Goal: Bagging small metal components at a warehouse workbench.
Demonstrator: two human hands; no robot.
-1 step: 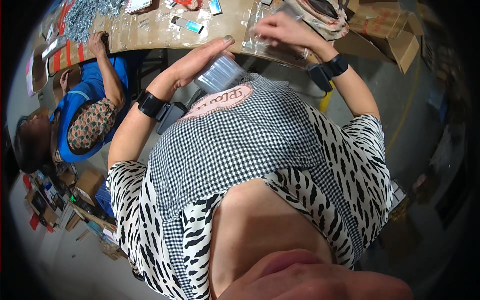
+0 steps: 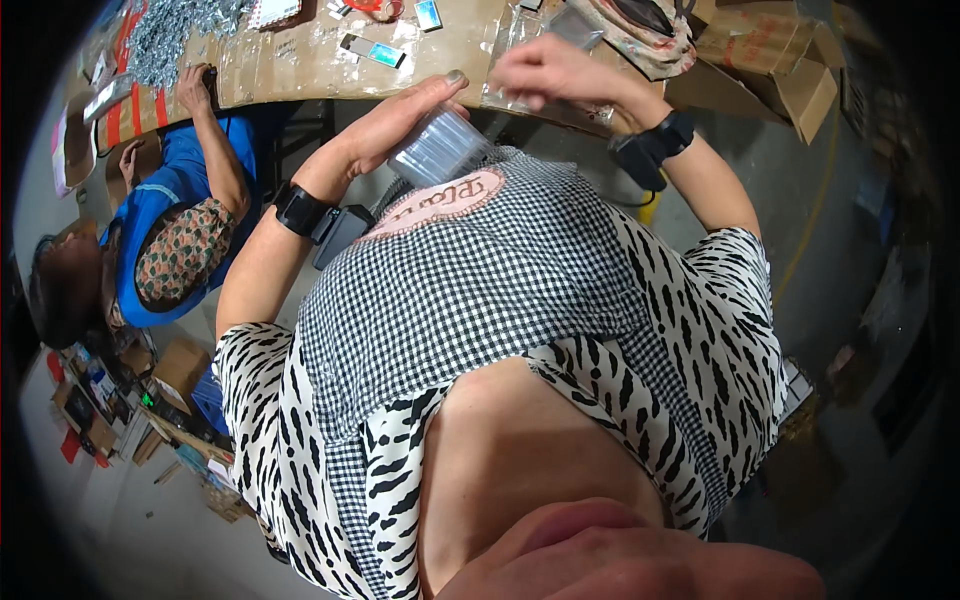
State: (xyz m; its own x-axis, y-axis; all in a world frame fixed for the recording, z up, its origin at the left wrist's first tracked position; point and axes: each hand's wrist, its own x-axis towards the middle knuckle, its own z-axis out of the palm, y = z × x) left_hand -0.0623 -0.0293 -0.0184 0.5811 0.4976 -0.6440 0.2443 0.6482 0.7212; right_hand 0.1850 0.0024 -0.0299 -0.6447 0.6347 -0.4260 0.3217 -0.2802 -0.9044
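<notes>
A stack of clear plastic pieces, perhaps small sleeves or boxes (image 2: 440, 150), is held in my left hand (image 2: 405, 118) at the table's near edge, just in front of my checked apron. The thumb lies along the top side, and the other fingers are mostly hidden behind the stack. To the right, my right hand (image 2: 560, 72) hovers over the table edge with its fingers curled and smeared by motion. Whether anything is in those fingers cannot be made out. Beneath and beside it lies clear plastic film (image 2: 510, 45) on the tabletop.
On the brown-covered table (image 2: 290, 70) lie a small blue-and-silver piece (image 2: 373, 50), another blue one (image 2: 428, 14) and a silvery heap (image 2: 165, 45). A patterned cloth bag (image 2: 640, 35) and open cardboard box (image 2: 770, 60) stand right. A co-worker in blue (image 2: 165, 235) sits left.
My right hand has shifted slightly left and toward me. My left hand and the clear stack stay in place.
</notes>
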